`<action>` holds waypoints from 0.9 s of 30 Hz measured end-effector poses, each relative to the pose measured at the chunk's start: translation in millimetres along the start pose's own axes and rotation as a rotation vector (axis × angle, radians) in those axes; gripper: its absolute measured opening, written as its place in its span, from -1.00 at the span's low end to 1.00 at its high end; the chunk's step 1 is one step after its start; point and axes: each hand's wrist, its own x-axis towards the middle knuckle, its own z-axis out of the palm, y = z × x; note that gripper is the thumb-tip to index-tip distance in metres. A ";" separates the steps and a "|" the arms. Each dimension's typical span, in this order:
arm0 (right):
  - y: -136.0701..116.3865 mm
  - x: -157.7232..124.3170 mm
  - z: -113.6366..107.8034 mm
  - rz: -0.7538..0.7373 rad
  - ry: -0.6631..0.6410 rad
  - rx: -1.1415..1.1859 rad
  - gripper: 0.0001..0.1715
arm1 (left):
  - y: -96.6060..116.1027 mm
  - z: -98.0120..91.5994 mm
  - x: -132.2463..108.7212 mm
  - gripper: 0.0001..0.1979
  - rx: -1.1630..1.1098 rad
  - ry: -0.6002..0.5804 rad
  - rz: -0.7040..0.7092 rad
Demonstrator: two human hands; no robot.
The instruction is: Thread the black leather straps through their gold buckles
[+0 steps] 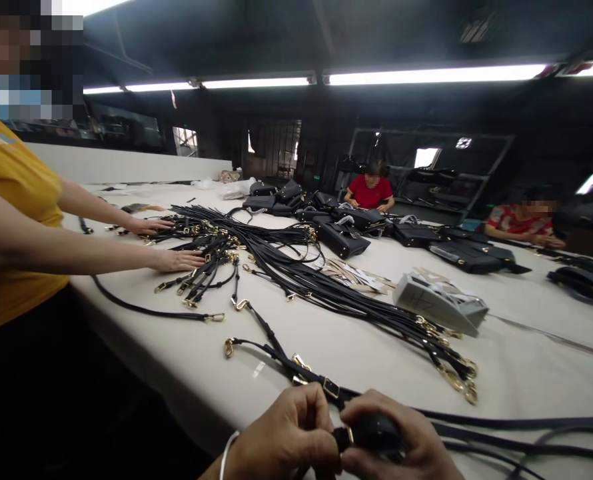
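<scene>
At the bottom of the head view, my left hand (294,430) is closed in a pinch on a black strap (341,438) with a small gold metal piece. Close beside it, my right hand (411,433) is wrapped round a dark, shiny, rounded thing (379,430) whose kind I cannot make out; it meets the strap at the gold piece. Just beyond my hands lie black straps with a gold buckle (331,388) and a gold snap hook (229,347). Part of what I hold is hidden by my fingers.
A large bundle of black straps (296,267) crosses the white table (171,340). On the left, a co-worker in yellow (21,187) has both hands on the straps. A grey box (439,303) and black bags (341,237) lie farther back, where two people sit.
</scene>
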 end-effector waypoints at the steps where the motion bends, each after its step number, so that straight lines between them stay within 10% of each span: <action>1: 1.8 1.3 0.8 0.079 -0.053 0.066 -0.73 | -1.2 -0.5 -0.3 -0.59 -0.001 -0.010 -0.012; 5: 7.9 4.9 8.5 0.287 -0.163 0.225 -0.64 | -7.2 0.6 -1.8 -0.55 -0.031 -0.080 -0.086; 19: 12.0 -3.8 1.8 0.359 0.119 0.336 -0.52 | 4.5 -27.0 -39.1 -0.66 -0.052 0.031 -0.086; 27: 3.7 -3.4 -18.7 0.392 -0.264 0.227 -0.27 | 29.6 -40.4 -44.4 -0.73 0.165 0.068 -0.082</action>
